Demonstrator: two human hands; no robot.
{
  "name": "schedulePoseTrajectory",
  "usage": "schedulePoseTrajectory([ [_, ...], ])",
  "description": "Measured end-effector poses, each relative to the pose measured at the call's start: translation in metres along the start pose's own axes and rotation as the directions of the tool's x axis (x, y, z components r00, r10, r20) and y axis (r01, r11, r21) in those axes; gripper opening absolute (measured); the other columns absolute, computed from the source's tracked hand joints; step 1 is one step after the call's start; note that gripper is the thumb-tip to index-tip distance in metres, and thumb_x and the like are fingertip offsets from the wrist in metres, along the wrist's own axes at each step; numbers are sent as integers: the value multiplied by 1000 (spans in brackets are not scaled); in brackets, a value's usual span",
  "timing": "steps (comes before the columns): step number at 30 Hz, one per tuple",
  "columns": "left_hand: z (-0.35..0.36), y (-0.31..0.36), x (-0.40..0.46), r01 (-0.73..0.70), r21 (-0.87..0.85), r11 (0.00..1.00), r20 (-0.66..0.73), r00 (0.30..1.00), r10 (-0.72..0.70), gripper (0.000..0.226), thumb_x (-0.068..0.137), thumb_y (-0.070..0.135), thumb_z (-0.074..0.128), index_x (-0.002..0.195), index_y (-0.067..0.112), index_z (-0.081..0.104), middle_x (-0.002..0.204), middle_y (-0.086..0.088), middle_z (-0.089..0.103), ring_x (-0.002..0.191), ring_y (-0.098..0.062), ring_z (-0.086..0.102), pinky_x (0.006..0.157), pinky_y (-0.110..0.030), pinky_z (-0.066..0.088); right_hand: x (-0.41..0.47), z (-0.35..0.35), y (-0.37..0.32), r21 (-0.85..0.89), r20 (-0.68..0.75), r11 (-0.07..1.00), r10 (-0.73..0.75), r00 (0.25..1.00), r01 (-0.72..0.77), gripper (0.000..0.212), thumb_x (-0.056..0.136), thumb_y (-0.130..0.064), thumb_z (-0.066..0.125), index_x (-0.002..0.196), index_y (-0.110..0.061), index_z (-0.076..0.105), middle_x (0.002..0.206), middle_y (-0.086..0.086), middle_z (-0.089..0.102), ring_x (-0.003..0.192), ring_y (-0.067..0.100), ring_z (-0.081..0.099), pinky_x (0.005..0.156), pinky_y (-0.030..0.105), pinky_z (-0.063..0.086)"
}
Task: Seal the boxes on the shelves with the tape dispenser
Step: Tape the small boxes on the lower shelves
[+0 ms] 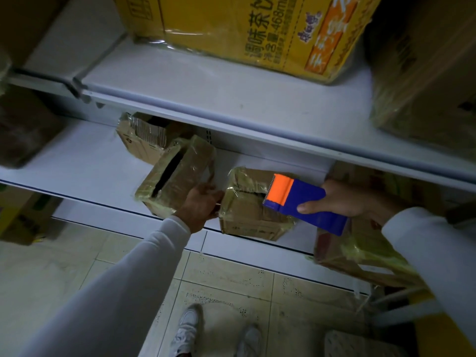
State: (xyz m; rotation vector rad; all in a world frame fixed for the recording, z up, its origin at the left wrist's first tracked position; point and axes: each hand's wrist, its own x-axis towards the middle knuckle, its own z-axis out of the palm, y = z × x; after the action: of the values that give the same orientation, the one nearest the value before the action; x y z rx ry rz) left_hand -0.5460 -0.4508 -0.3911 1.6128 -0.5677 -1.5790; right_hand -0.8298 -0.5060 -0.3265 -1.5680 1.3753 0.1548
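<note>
Two hands working mid-frame: left hand [199,206] braces the cardboard box [247,215] steady, right hand [342,199] clasps the tape dispenser [298,202] over its open seam.

A large yellow carton [247,34] with printed Chinese characters stands on the upper shelf. The floor [231,279] below has pale tiles with dark speckled marks. Two white sneakers [189,328] stand on it. A white perforated object [360,343] lies at the bottom right corner.
</note>
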Motion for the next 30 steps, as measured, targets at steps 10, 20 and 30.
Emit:
schedulePoseTrajectory([
  [10,10,-1,4,-144,-120,982,-280,954,105,26,91,-3,56,67,8,58,65,-8,55,61,-19,52,64,-32,49,1,6,9,20,-57,1000,-14,998,15,77,57,-67,79,97,-1,70,84,15,76,84,36,73,71,35,49],
  [20,10,-22,-8,-410,608,680,-312,664,679,20,92,10,50,101,4,67,96,-11,63,87,-21,58,78,-28,47,0,8,12,7,-57,1000,-10,998,10,75,56,-69,77,98,-8,70,86,10,76,83,29,73,74,36,52],
  [30,6,-7,-1,-464,707,533,-32,733,680,19,94,18,58,108,14,69,94,-10,71,88,-25,66,75,-23,44,-3,31,4,86,-65,995,-41,997,46,49,68,-62,78,80,-15,69,69,3,72,67,20,68,64,29,45],
])
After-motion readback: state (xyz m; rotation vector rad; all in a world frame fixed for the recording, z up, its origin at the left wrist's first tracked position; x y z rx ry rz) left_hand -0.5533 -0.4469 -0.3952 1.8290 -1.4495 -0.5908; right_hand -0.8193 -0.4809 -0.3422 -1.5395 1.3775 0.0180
